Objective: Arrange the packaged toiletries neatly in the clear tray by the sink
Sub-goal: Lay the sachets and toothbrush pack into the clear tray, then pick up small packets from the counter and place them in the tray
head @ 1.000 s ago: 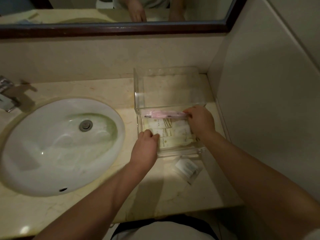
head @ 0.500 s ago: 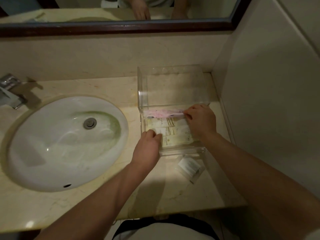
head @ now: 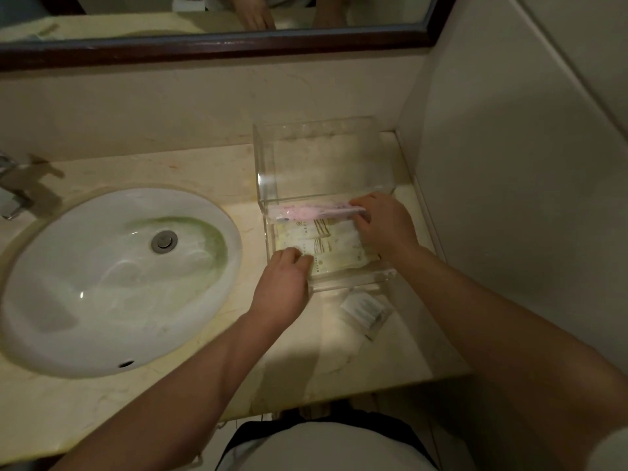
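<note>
A clear acrylic tray (head: 353, 282) stands on the counter right of the sink, with a taller clear section (head: 265, 164) behind it. Several cream packets (head: 326, 248) with gold print lie flat in its front part. A pink packaged toothbrush (head: 306, 211) lies across the tray behind them. My right hand (head: 384, 226) rests at the right ends of the pink package and the packets, fingers curled on them. My left hand (head: 283, 285) presses its fingertips on the left end of the front packet at the tray's near-left corner.
A white oval sink (head: 102, 300) fills the left of the beige counter (head: 170, 396), with a chrome tap (head: 10, 188) at the far left. A small white sachet (head: 365, 311) lies on the counter before the tray. A wall stands close on the right; a mirror (head: 204, 15) hangs behind.
Both hands stay at the tray with only slight shifts on the packets. The view has drifted a little, so the sink and tray sit slightly further right in the picture.
</note>
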